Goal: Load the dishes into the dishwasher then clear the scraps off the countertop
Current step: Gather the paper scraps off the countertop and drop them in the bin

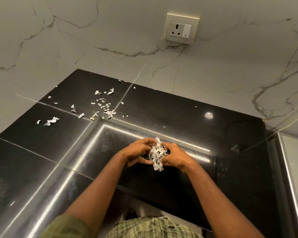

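I have a wad of paper scraps (157,154) pressed between my left hand (136,152) and my right hand (175,157), just above the near part of the black table (213,152). The fingers of both hands curl inward around the wad from either side, so both are grasping it, not hanging loose. I hold it from two sides because the bits are small and light, and one hand alone would probably let some slip out; a few ragged ends poke out at the top and bottom of the bundle.

The rest of the job lies farther off. Loose scraps (104,107) are strewn over the far left of the table, the thickest cluster near where the tile seams cross, with a second small group (50,120) nearer the left edge and a few specks by the back wall. They are well apart from my hands, so I judge that I will need to put this handful somewhere before I gather more. No dishes or dishwasher are in view.

A small pale round spot (208,115) sits on the table to the right; I cannot tell whether it is a thing or a reflection. A wall socket (181,29) is set in the marble wall behind. Nothing stands between my hands and the remaining bits.
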`<state>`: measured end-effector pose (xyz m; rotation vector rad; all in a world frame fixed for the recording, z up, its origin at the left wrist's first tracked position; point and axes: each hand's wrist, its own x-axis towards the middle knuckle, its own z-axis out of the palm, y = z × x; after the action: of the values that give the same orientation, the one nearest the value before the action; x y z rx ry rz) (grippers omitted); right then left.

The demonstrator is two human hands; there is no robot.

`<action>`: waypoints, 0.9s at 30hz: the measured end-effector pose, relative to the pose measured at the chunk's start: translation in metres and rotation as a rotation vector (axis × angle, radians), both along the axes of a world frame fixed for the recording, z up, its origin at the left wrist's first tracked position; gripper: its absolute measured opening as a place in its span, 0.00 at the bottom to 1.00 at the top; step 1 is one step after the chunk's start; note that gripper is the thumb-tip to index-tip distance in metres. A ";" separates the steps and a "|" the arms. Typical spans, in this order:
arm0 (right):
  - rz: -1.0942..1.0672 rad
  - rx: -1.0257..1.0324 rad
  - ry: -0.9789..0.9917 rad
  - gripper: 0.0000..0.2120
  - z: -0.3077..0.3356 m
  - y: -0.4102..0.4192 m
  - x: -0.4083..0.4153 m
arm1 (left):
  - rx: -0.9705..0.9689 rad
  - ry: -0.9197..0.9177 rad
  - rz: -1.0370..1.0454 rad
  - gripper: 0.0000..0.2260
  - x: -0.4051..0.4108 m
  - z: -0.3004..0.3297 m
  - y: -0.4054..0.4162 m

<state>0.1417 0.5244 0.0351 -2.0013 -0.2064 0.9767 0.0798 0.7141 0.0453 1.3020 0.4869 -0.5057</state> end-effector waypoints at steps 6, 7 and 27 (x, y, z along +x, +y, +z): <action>-0.137 0.039 0.035 0.23 -0.003 0.018 -0.003 | -0.012 -0.027 0.090 0.19 0.002 -0.014 -0.011; -0.169 0.074 0.073 0.23 -0.006 0.018 -0.001 | -0.016 -0.032 0.091 0.18 0.001 -0.014 -0.010; -0.232 0.500 0.165 0.13 0.004 0.064 -0.017 | -0.034 -0.196 0.509 0.11 -0.036 -0.008 0.023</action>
<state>0.1251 0.5884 0.0388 -1.4453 -0.1095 0.8377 0.0439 0.7373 0.0377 1.1269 0.6162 0.0378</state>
